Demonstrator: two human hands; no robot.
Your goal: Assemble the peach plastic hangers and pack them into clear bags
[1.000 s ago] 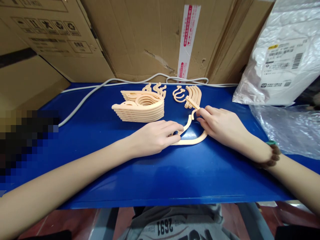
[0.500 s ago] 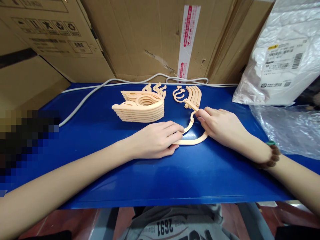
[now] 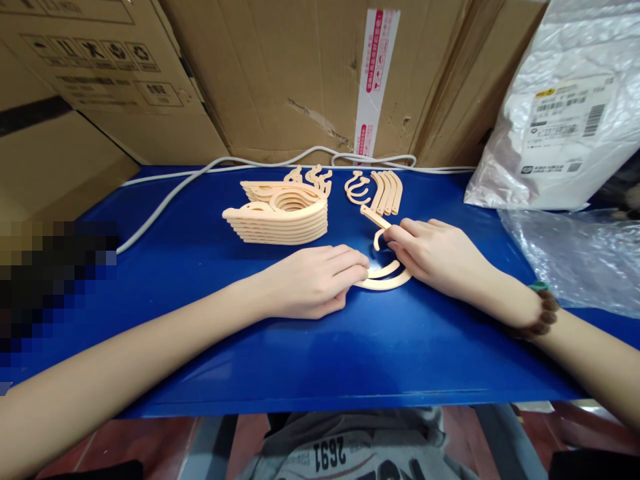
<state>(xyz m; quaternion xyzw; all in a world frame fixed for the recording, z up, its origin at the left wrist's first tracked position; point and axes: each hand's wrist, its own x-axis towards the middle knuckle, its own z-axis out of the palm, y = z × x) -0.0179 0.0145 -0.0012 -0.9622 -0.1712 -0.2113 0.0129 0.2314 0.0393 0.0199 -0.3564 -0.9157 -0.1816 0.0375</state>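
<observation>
A peach plastic curved hanger piece lies on the blue table top between my hands. My left hand rests on the table with its fingers pinched on the piece's left end. My right hand grips its right side, and a straight hook part sticks up from the fingertips. Behind them a stack of finished peach pieces sits at centre left, and a small row of loose hook parts lies at centre back.
Cardboard boxes wall off the back of the table. A white cable runs along the back edge. A white plastic bag with labels and clear plastic film fill the right side. A blurred patch covers the left edge.
The piece between my hands has folded flatter onto the table, its arched part lower than before. My right hand has shifted slightly left and down; the left hand has barely moved.
</observation>
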